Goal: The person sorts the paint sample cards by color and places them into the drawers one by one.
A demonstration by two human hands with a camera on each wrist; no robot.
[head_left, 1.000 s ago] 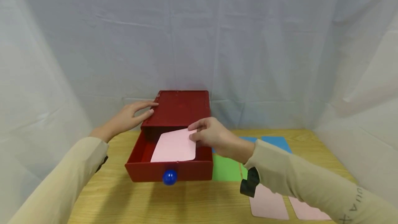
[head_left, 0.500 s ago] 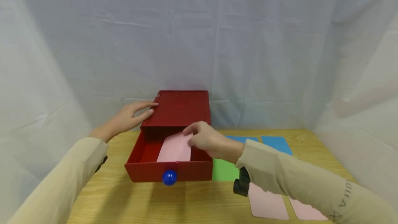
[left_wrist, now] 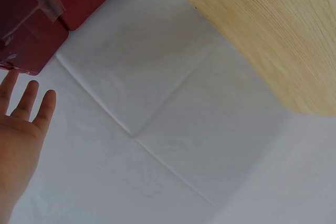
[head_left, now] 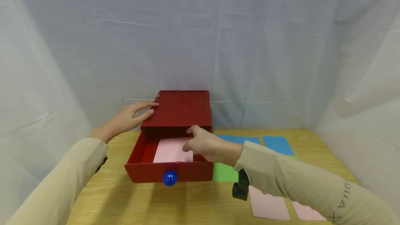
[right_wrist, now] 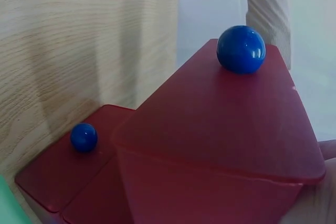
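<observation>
In the head view, a pink card (head_left: 171, 149) is seen lying flat inside the open red drawer (head_left: 147, 169). The right hand (head_left: 207, 146) is placed on the card's right end, fingers bent down onto it. The left hand (head_left: 126, 118) is laid flat, fingers straight, on the red box (head_left: 181, 108).

In the left wrist view, straight spread fingers (left_wrist: 31, 100) are seen beside the box corner (left_wrist: 31, 35).

In the right wrist view, the drawer front (right_wrist: 220, 135) with its blue knob (right_wrist: 241, 49) is seen; the grip cannot be told here.
</observation>
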